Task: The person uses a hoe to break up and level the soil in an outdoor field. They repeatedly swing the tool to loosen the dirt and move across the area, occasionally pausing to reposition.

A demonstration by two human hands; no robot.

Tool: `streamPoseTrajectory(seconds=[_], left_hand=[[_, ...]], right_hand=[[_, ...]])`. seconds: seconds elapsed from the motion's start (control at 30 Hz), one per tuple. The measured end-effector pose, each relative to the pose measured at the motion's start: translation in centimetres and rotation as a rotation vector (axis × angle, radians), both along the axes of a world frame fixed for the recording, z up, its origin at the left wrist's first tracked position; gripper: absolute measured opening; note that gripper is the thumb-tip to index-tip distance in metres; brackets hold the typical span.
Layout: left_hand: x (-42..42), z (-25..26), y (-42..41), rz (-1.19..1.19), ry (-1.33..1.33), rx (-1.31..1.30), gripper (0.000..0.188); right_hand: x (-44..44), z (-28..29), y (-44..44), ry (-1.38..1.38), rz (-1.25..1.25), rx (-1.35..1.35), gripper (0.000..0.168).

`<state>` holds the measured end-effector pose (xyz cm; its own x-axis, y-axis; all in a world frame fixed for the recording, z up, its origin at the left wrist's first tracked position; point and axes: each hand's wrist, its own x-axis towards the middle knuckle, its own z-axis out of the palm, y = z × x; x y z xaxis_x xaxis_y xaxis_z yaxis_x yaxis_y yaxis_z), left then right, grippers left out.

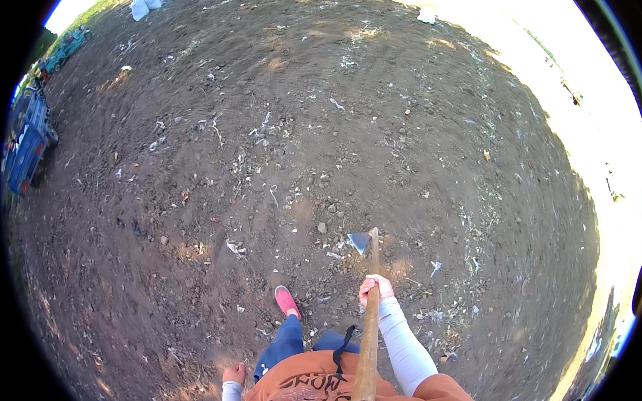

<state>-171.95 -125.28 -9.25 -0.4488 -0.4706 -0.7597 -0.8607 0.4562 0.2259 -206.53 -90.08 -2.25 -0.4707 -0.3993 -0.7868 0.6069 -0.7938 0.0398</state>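
Note:
My right hand (377, 289) grips the wooden handle of a hoe-like tool (368, 334) partway along its length. Its flared metal blade (359, 241) sits at the far end, pointing left above the soil, while the thick butt end reaches back over my orange shirt (314, 383). Low at my left side hangs my left hand (234, 374), its fingers partly hidden from above; whether it holds something small cannot be made out. One pink shoe (286, 301) is on the ground ahead of me.
Bare brown soil (302, 120) spreads all around, scattered with clods, dry plant bits and pale plastic scraps (236, 249). A blue cargo vehicle (28, 142) stands far left, a teal one (65, 49) beyond it. White sacks (153, 1) sit at the upper left; bright sunlit ground lies right.

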Motion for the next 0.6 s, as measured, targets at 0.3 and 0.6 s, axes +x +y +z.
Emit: streamPoseTrajectory(seconds=[0.3,0.6], left_hand=[[-14.0,2.6,-7.5,-0.102,0.08,-0.052,0.039],[-19.5,-0.6,-9.5,-0.029,-0.016,0.054,0.041]], right_hand=[[-6.5,2.5,-3.7,-0.075,-0.138,0.036,0.025],[-17.0,3.4,-7.8,-0.163,-0.175,0.026,0.028]])
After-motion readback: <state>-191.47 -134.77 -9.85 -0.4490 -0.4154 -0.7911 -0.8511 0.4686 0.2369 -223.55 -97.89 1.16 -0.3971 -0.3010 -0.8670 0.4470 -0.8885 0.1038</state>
